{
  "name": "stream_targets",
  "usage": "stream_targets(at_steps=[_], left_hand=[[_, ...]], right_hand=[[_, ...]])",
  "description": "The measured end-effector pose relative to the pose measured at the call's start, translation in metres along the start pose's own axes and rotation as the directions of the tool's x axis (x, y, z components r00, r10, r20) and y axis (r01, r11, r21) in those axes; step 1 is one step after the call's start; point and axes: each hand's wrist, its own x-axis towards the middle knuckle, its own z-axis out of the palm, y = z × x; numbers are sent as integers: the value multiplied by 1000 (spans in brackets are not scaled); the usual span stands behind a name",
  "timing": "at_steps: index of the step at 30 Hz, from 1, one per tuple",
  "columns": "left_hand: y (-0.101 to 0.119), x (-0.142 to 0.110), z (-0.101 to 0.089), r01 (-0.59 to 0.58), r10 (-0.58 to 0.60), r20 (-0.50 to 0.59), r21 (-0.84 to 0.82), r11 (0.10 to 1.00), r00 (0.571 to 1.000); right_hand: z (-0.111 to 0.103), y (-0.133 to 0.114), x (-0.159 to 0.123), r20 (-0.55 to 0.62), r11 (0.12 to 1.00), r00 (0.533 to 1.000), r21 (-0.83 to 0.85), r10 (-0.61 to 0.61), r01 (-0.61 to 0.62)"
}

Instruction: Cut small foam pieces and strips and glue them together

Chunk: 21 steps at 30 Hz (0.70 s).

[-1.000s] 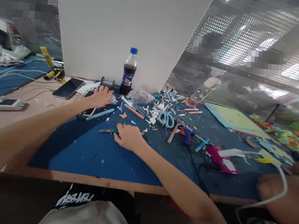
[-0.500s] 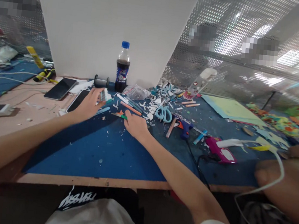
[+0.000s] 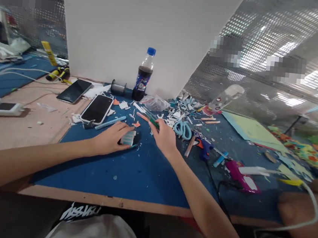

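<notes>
My left hand (image 3: 111, 139) rests over the blue mat, fingers and thumb closed round a small white and teal striped block (image 3: 128, 137). To its right, my right hand (image 3: 166, 138) grips a slim green craft knife (image 3: 155, 123), which points away to the upper left. The knife's tip is hard to make out among the scraps. Just beyond the knife lies an orange stick (image 3: 142, 116). A small orange scrap (image 3: 136, 124) sits between the hands, and a light blue stick (image 3: 110, 123) lies behind the left hand.
Two phones (image 3: 96, 108) lie at the left. A cola bottle (image 3: 143, 77) and wire spool (image 3: 118, 88) stand at the back. Light blue scissors (image 3: 183, 130), a scrap pile (image 3: 181, 108), a blue glue gun (image 3: 206, 148) and a magenta device (image 3: 242, 177) are rightward. Another person's arm (image 3: 297, 205) rests at far right.
My left hand has come back toward me from near the spool, bringing the striped block over the mat. My right hand still holds the knife, now angled further away. The view has shifted slightly.
</notes>
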Motion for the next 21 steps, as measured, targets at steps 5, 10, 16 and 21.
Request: stream_targets(at_steps=[5,10,16,21], left_hand=[[-6,1,-4,75,-74,10,-61,995,997],[-8,2,-7,137,-133,40,-113,984,990],[-7,1,-2,124,-117,52,-139,983,992],[-2,-8,2,3,1,-74,56,998,997]], right_hand=[[0,-7,-7,-17,996,997,39,-81,82],[12,0,-12,-46,972,973,53,-225,227],[25,9,-9,1,944,949,107,-314,312],[22,16,-7,-43,941,959,189,-279,282]])
